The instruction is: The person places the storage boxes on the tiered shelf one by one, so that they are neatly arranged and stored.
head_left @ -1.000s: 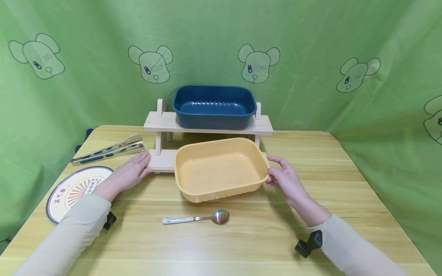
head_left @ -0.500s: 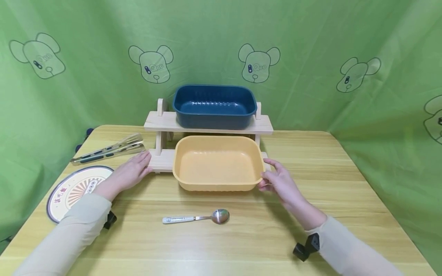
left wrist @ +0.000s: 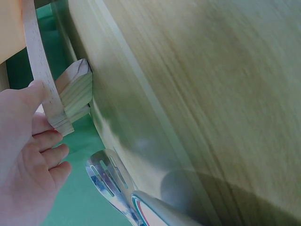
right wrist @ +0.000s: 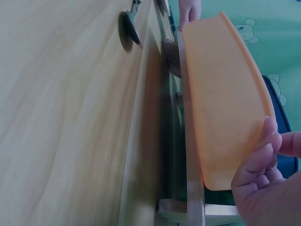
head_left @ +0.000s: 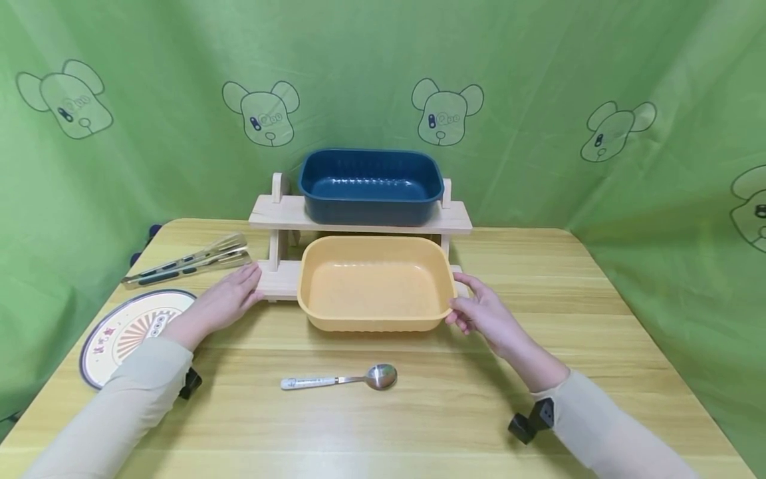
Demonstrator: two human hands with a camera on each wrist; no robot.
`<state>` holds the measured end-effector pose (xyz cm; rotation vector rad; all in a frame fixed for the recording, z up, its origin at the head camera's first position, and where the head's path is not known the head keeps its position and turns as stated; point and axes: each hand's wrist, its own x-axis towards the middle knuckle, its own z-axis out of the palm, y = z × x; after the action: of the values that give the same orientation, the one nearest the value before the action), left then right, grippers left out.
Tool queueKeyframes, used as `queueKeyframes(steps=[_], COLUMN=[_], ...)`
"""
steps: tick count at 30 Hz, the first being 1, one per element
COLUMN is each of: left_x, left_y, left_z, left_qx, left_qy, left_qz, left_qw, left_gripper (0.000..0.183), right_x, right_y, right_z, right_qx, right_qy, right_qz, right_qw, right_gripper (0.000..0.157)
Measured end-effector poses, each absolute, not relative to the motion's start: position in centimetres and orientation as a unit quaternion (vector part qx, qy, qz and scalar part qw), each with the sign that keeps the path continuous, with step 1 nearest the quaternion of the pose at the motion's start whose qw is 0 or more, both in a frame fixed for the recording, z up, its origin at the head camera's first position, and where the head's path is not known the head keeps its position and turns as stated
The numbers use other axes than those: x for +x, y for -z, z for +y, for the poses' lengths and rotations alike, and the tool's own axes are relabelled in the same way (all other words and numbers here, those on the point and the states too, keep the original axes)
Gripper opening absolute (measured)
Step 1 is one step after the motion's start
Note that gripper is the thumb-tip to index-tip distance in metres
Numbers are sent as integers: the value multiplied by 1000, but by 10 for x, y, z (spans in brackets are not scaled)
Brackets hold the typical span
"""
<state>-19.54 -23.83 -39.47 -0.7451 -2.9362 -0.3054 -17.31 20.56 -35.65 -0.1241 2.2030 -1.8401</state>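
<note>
A yellow rectangular basin (head_left: pixel 377 293) stands on the lower board of a two-tier wooden rack (head_left: pixel 281 279). At the basin's right end my right hand (head_left: pixel 487 319) pinches the rim, and in the right wrist view its thumb and fingertips meet at the edge. My left hand (head_left: pixel 218 299) grips the left end of the rack's lower board. In the left wrist view its thumb lies on one face of the board (left wrist: pixel 44 70), with the fingers curled on the other side. A dark blue basin (head_left: pixel 371 211) sits on the upper board.
A spoon (head_left: pixel 341 380) with a patterned handle lies in front of the rack. Left of it are metal tongs (head_left: pixel 191 261) and a round white plate (head_left: pixel 128 326), partly hidden by the left forearm. Green printed cloth (head_left: pixel 359 53) hangs behind the wooden table (head_left: pixel 383 426).
The yellow basin has turned from a slant to straight along the rack, shifting slightly left and back with my right hand. My left hand has stayed put.
</note>
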Motion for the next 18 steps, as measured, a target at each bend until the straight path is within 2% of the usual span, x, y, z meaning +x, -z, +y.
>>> queueKeyframes(steps=[18], left_x=[-195], left_y=[396], left_z=[-238], left_qx=[-242], left_qy=[101], left_qz=[-964], left_qw=[47], left_gripper=[53], right_x=[-178], right_y=[358], right_z=[202], right_qx=[-37], right_qy=[643], right_qz=[753], right_qw=[133], right_gripper=[63])
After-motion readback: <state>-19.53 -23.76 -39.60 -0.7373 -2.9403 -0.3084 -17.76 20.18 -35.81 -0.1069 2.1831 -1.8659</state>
